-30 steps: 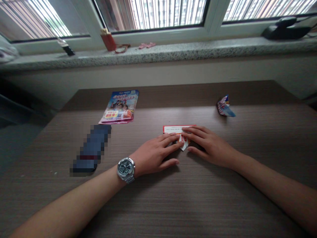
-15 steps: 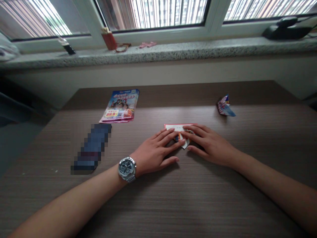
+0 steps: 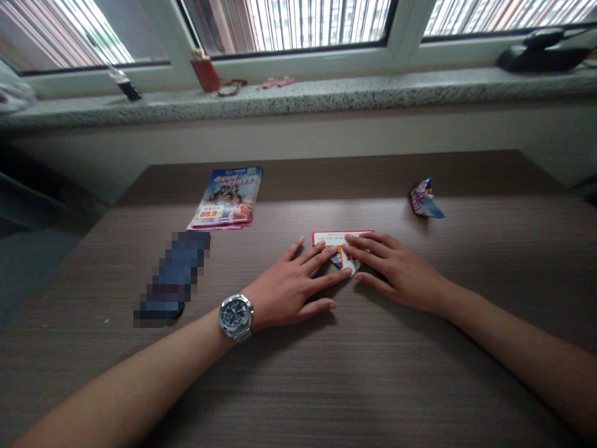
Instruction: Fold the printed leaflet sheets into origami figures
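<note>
A small folded sheet of printed paper, white with a red edge and coloured patches, lies on the brown table. My left hand rests palm down at its left side, fingers spread and fingertips on the paper. From the right, my right hand lies flat with its fingertips on the paper too. The paper narrows to a point toward me, between the two hands. Part of it is hidden under the fingers.
A stack of colourful flyers lies at the back left, with a blurred dark flat object nearer me. A folded paper piece stands at the back right. Small items, including a red case, sit on the stone windowsill.
My left hand has shifted slightly left and its fingers have spread wider, so more of the folded paper shows. My right hand has barely moved.
</note>
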The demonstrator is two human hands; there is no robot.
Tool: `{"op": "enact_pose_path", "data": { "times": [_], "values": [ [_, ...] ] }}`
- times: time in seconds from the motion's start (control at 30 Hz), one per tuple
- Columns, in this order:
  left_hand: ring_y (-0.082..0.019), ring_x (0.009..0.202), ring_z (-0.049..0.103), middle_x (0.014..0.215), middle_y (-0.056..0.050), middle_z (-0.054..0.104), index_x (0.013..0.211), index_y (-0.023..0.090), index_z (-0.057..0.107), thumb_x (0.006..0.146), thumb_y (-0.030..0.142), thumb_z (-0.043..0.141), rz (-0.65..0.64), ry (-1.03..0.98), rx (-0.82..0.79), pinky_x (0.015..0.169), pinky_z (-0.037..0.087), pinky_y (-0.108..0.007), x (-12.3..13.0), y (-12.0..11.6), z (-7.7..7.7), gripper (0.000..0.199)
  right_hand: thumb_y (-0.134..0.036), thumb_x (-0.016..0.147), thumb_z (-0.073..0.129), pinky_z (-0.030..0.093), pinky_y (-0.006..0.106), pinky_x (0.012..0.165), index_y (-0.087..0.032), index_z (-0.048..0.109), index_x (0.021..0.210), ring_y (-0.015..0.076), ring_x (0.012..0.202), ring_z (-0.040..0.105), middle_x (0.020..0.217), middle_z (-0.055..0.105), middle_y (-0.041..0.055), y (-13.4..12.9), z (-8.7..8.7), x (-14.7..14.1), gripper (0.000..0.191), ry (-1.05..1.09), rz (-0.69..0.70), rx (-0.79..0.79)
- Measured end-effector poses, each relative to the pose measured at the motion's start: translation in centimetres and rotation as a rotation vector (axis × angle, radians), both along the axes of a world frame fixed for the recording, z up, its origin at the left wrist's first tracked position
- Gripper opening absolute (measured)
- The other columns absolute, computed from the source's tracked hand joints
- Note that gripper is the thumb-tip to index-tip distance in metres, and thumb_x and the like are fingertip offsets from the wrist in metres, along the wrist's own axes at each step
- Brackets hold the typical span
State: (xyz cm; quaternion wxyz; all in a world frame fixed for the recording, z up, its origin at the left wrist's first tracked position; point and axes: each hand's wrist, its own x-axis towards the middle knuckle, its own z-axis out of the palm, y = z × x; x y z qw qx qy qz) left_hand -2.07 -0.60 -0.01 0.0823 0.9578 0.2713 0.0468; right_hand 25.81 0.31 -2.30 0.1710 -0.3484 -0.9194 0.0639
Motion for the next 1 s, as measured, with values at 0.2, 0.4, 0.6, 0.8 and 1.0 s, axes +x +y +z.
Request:
{"op": "enact_pose_path", "data": {
  "times": [0.2,0.4,0.6,0.8,1.0],
  "values": [
    [-0.033,0.15,0.03,0.165,-0.008,0.028,0.154,0.036,0.035,0.101,0.056,0.042,0.024,0.016,0.008,0.123,0.011,-0.061,0.26,-0.23,0.23,0.057,-0.037,0.097,0.057,0.043,0.056,0.112,-0.024,0.051,0.147,0.0329,0.139,0.045,0.15,0.053,0.0124,0.0,-0.22,0.04,0.052,0.003,0.007,0.003],
    [-0.034,0.15,0.03,0.165,-0.009,0.027,0.154,0.037,0.036,0.101,0.056,0.042,0.015,0.023,-0.006,0.122,0.011,-0.064,0.24,-0.15,0.51,0.056,-0.039,0.1,0.053,0.042,0.054,0.113,-0.021,0.052,0.145,0.0328,0.138,0.045,0.15,0.053,0.0127,-0.04,-0.13,-0.02,0.049,-0.03,-0.005,0.02],
    [-0.035,0.151,0.028,0.165,-0.009,0.028,0.155,0.039,0.034,0.101,0.053,0.044,-0.014,0.026,-0.035,0.121,0.012,-0.066,0.14,-0.06,0.74,0.056,-0.039,0.099,0.054,0.042,0.054,0.113,-0.021,0.052,0.145,0.0326,0.138,0.046,0.151,0.052,0.0129,-0.07,-0.13,-0.03,0.05,-0.035,-0.014,0.01],
    [-0.035,0.152,0.025,0.166,-0.008,0.025,0.15,0.039,0.042,0.1,0.048,0.049,-0.023,-0.005,-0.055,0.122,0.013,-0.065,0.07,-0.01,0.76,0.051,-0.039,0.098,0.055,0.042,0.053,0.113,-0.021,0.052,0.146,0.0329,0.138,0.045,0.151,0.052,0.0124,-0.21,-0.09,-0.06,0.05,-0.018,-0.027,0.005],
    [-0.033,0.152,0.027,0.165,-0.008,0.028,0.149,0.035,0.044,0.1,0.054,0.045,-0.031,-0.022,-0.087,0.123,0.012,-0.062,-0.09,0.15,0.58,0.053,-0.04,0.1,0.053,0.041,0.052,0.114,-0.02,0.05,0.147,0.0318,0.139,0.043,0.153,0.05,0.0118,-0.1,-0.32,0.11,0.051,-0.035,-0.015,0.006]
  ]
}}
